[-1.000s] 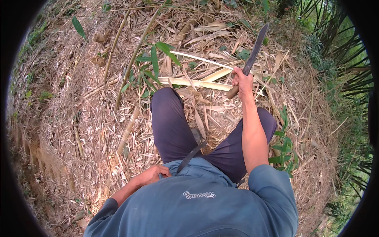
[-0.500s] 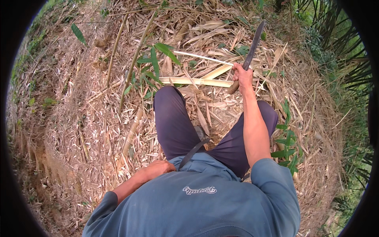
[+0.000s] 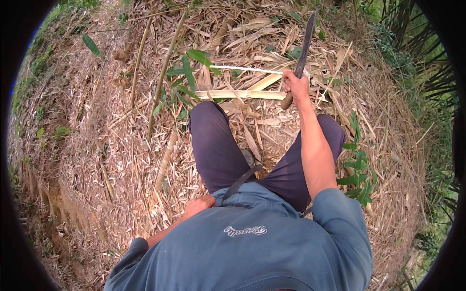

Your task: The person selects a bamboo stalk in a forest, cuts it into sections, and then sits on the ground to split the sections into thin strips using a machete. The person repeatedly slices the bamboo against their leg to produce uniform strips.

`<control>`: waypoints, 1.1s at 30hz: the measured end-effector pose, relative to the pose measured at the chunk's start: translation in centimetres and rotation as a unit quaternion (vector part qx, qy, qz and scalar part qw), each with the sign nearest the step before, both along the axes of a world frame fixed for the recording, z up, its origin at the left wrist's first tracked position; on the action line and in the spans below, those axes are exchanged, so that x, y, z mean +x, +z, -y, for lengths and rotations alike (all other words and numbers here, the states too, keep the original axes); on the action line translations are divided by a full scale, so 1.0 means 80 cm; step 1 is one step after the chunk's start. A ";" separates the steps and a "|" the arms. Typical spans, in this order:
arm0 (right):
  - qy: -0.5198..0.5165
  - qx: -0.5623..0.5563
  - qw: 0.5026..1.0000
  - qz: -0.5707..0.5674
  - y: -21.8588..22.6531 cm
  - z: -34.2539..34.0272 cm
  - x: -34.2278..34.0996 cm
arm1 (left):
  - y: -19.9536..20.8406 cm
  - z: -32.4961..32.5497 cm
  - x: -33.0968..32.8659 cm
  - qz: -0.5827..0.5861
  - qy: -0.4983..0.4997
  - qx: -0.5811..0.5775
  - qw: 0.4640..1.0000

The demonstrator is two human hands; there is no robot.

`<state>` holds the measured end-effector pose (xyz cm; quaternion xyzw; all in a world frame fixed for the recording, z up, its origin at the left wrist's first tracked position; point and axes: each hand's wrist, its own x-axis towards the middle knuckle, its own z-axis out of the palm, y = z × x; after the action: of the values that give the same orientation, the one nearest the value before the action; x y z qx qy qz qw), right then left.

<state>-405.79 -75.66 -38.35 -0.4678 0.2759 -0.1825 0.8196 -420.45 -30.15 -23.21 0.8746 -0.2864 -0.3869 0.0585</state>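
My right hand (image 3: 297, 86) is closed round the brown handle of a machete (image 3: 305, 46), out beyond my right knee. The long dark blade points up and away from me. One end of a thin pale strip (image 3: 245, 69) meets the fingers of this hand; whether they pinch it too, I cannot tell. Just nearer lie two wider split bamboo strips (image 3: 227, 94), crossing each other on the ground. Low at my left hip, my left hand (image 3: 198, 205) rests against my shirt with its fingers curled; what is in them, if anything, is hidden.
Dry bamboo leaves and litter (image 3: 97, 145) cover the ground. Thin upright bamboo stems (image 3: 167, 68) stand ahead on the left, with green leaves (image 3: 188, 72) beside the strips. A leafy green sprig (image 3: 360, 177) lies right of my right knee. Dark fronds (image 3: 432, 72) edge the far right.
My right hand and the machete have shifted slightly left and away, the thin strip's end moving with them. My left hand has drawn a little lower and closer in at the hip.
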 end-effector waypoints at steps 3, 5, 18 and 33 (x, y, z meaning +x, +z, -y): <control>0.002 -0.007 1.000 -0.010 0.007 0.003 -0.005 | 0.013 0.003 0.017 -0.144 0.069 0.027 0.987; -0.005 -0.011 1.000 -0.021 0.014 -0.001 -0.006 | 0.001 -0.023 0.026 -0.166 0.021 0.005 0.986; 0.026 0.040 0.999 0.017 0.037 -0.003 -0.018 | 0.001 -0.009 0.104 -0.344 0.034 -0.036 0.938; -0.003 -0.127 0.992 0.027 0.101 0.065 -0.092 | -0.098 0.331 0.334 -0.111 -0.161 -0.319 0.927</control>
<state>-413.11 -80.87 -30.24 -0.5622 0.2299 -0.2307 0.7601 -393.69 -56.61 -31.01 0.7036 -0.5233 -0.3737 0.3024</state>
